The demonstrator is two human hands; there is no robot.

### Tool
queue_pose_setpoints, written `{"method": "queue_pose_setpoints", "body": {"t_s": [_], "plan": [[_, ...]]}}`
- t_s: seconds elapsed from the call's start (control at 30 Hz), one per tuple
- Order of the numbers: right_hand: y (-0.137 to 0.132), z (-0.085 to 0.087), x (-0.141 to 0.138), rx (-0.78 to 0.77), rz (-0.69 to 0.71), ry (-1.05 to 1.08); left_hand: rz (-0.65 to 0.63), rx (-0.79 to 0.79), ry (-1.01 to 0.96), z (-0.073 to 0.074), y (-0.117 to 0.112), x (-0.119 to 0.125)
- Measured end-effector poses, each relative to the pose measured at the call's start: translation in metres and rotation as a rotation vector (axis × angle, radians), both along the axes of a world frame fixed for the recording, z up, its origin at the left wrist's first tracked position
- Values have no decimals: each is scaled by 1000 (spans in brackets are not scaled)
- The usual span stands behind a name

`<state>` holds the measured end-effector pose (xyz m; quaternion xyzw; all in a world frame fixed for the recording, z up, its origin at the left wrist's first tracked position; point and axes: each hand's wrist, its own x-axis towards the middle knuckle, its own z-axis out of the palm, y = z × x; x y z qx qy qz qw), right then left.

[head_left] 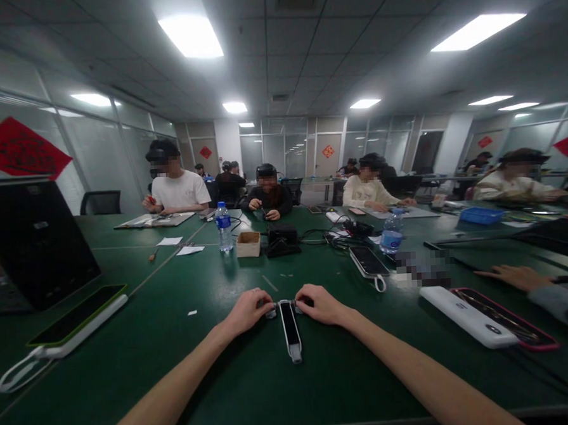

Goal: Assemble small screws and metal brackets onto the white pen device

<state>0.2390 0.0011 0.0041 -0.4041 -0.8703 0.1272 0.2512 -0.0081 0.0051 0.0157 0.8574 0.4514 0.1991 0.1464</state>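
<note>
Two hands, our left hand point(248, 311) and right hand point(320, 304), pinch the far end of a slim, glossy black device point(290, 328) lying flat on the green table point(226, 380), each grip closed around it.

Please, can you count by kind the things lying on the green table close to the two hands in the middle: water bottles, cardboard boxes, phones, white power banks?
Water bottles: 2
Cardboard boxes: 1
Phones: 3
White power banks: 2
Total: 8
</note>
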Motion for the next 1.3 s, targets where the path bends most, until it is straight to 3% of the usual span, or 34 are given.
{"method": "queue_pose_setpoints", "body": {"t_s": [0.57, 0.93, 1.3], "plan": [[2, -4, 0, -28, -8, 9, -83, 21, 36, -6, 3, -3], [-2, 1, -1, -40, -30, -12, 22, 6, 10, 1, -4, 2], [-1, 1, -2, -26, -20, -2, 29, 7, 4, 3, -4, 2]]}}
